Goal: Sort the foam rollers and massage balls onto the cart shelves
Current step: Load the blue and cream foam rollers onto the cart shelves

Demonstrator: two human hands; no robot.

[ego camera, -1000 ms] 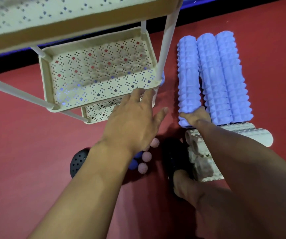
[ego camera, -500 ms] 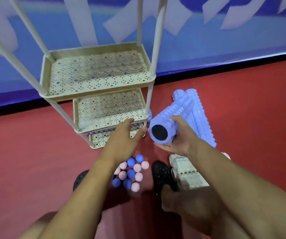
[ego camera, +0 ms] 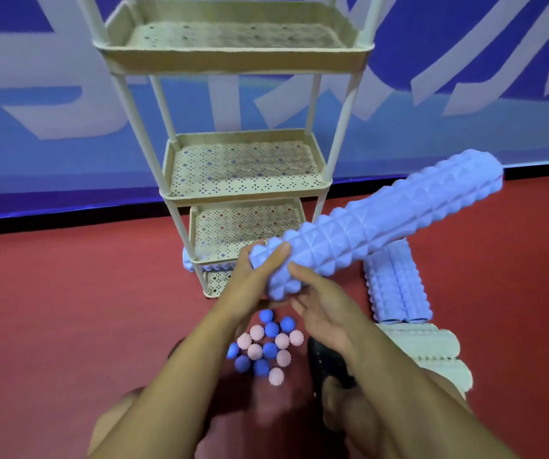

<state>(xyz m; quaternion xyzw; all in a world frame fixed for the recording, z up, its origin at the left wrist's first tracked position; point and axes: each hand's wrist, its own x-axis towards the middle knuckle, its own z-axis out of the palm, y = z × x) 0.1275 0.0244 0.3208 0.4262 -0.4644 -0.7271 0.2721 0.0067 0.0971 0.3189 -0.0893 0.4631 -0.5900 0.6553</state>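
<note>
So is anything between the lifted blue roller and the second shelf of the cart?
Nothing visible. The blue roller, held by the left hand and right hand, has open air toward the second shelf; only the cart post stands near.

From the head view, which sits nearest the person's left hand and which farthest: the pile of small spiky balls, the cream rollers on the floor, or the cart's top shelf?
1. Pile of spiky balls, just below the left hand.
2. Cream rollers, on the floor to the right.
3. Top shelf, high up on the cart.
</note>
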